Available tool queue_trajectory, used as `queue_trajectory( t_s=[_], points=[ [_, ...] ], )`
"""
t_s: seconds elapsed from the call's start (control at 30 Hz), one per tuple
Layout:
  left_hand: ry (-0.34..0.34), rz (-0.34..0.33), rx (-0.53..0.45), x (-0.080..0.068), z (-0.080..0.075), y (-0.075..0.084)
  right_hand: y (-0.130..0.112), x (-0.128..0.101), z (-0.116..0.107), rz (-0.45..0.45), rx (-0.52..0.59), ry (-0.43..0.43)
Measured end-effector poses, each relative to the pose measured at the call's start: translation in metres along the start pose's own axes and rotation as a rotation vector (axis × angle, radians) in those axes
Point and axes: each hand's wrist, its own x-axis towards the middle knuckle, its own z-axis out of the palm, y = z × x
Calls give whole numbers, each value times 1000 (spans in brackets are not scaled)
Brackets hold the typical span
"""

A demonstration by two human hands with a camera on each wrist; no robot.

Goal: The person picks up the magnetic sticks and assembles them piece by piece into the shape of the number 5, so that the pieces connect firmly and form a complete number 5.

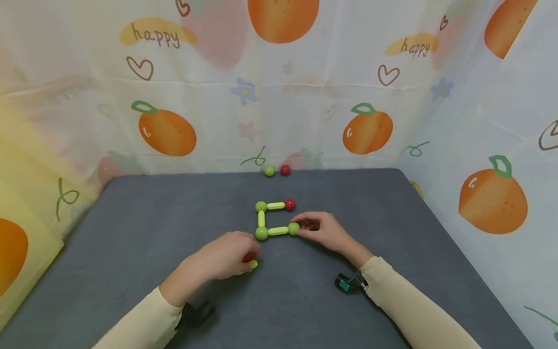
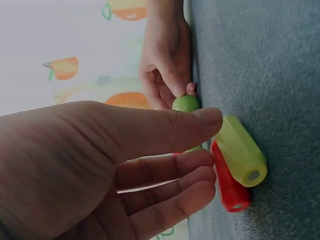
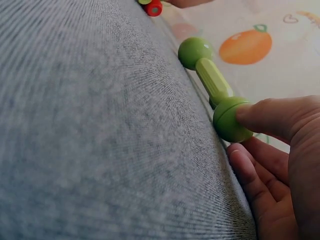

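A figure of green balls, yellow-green rods and one red ball lies on the dark table. My right hand pinches the green ball at its near right end, thumb on top and fingers beside it. My left hand is left of and nearer than the figure. In the left wrist view its thumb and fingertips meet the ends of a yellow-green rod and a red rod, lying side by side with round metal spots on their ends. Whether the fingers grip them is unclear.
Farther back, a loose green ball and a second red ball sit at the table's rear edge. Behind stands a fabric backdrop printed with oranges, and it also borders the sides. A dark wrist device is on the right arm.
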Motion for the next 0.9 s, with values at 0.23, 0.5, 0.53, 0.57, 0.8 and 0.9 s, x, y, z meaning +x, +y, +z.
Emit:
queue_trajectory(
  t_s=[0.23, 0.5, 0.53, 0.57, 0.8, 0.9],
  points=[
    [-21, -20, 30, -8, 4, 8, 1, -2, 0, 10, 21, 0],
    [-52, 32, 6, -8, 6, 6, 0, -2, 0, 24, 19, 2],
    [-58, 38, 1, -8, 6, 5, -1, -2, 0, 27, 20, 1],
    [-64, 43, -6, -8, 6, 5, -1, -2, 0, 28, 19, 0],
    [-93, 48, -55, -6, 8, 3, -3, -1, -1, 27, 19, -2],
    [-95, 49, -43, -4, 9, 1, -3, -1, -1, 26, 19, -3]
  ],
)
